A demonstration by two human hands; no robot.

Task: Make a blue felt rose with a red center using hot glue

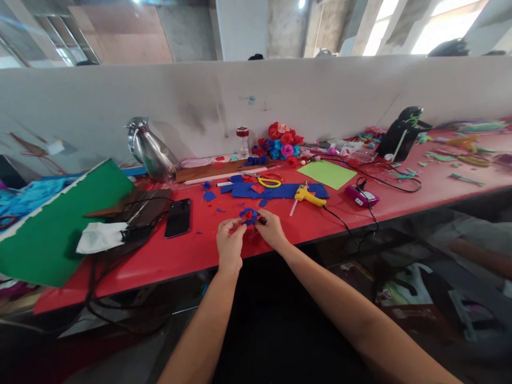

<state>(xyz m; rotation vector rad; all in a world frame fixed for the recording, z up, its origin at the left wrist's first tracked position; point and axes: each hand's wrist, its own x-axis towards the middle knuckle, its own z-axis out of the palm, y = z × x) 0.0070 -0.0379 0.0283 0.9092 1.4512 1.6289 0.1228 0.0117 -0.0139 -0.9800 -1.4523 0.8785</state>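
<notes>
Small blue-green writing (pixel 252 100) is noted on the pale partition (pixel 192 106) at the far side, too faint to be read. White labels are borne by the purple box (pixel 362 197) at the right; their print is too small to be made out. The blue paper flower (pixel 248 216) with a red centre is found above the near edge of the red tabletop (pixel 200 250), between the two hands. By the left hand (pixel 230 234) it is grasped at its left side, with thumb and fingers brought nearly together. By the right hand (pixel 272 226) its right side is pinched, the fingers being curled and partly hidden. Beyond the flower, a blue strip (pixel 248 190) is laid flat, with yellow-handled scissors (pixel 269 183) at its far side and a yellow glue gun (pixel 306 195) resting across its right part. A light green sheet (pixel 328 173) is seen farther right. To the left of the hands, a black smartphone (pixel 178 218) is placed face up. At the far side, a metal jug (pixel 152 149) is stood upright at the left, a red-lidded glass jar (pixel 242 141) near the middle, and red, blue and pink flowers (pixel 286 140) are heaped just right of the jar.
</notes>
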